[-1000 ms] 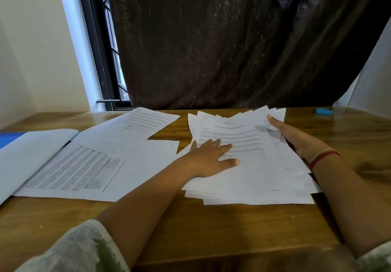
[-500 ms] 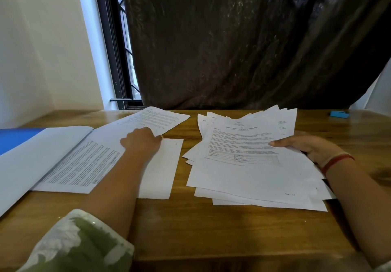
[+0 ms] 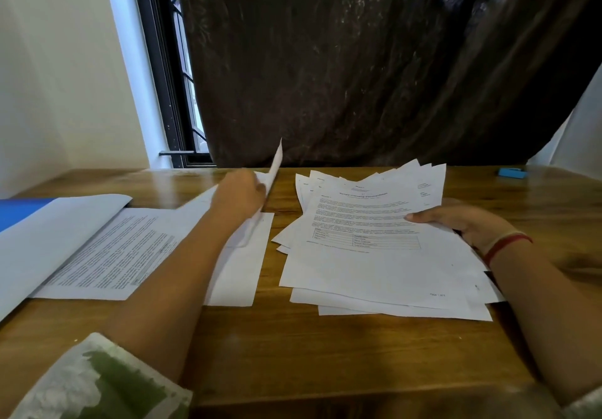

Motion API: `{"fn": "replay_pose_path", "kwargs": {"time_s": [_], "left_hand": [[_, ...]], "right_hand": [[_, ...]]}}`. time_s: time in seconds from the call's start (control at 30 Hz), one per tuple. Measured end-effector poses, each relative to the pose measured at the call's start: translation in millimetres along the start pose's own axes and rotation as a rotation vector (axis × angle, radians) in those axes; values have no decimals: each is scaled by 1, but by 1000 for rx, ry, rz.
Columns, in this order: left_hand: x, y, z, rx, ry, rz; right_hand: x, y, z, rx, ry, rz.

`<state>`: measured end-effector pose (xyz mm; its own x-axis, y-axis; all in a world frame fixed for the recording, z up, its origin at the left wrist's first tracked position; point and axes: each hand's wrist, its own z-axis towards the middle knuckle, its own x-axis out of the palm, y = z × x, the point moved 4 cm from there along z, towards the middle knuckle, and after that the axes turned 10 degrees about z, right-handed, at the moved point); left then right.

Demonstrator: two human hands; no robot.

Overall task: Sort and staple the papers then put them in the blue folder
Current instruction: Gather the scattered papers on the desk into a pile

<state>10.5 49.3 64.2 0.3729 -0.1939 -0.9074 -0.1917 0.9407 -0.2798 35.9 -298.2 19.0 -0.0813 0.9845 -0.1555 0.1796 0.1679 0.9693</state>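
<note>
Left of the paper stack (image 3: 374, 255), the left hand (image 3: 239, 198) is pinching a sheet (image 3: 275, 166), apparently curling upward above it; the right hand (image 3: 465, 224) is gripping the stack's right edge.

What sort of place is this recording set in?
Probably a room in a home or small office: a wooden table strewn with printed papers, standing by a barred window and a dark curtain.
</note>
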Motion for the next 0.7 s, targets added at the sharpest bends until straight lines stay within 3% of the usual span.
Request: {"fn": "replay_pose_path", "kwargs": {"time_s": [0.13, 0.23, 0.3, 0.4, 0.5, 0.7], "left_hand": [[-6, -67, -41, 224, 103, -540], [15, -104, -73, 268, 338, -817], [29, -118, -90, 386, 420, -733], [30, -119, -98, 634, 263, -283], [29, -106, -89, 632, 184, -89], [55, -103, -96, 727, 463, 51]], "right_hand": [[1, 0, 1, 1, -11, 7], [1, 0, 0, 14, -23, -8], [1, 0, -1, 17, -39, -9], [1, 1, 0, 21, -40, -8], [-1, 0, 1, 29, -36, -12], [2, -2, -1, 23, 18, 79]]}}
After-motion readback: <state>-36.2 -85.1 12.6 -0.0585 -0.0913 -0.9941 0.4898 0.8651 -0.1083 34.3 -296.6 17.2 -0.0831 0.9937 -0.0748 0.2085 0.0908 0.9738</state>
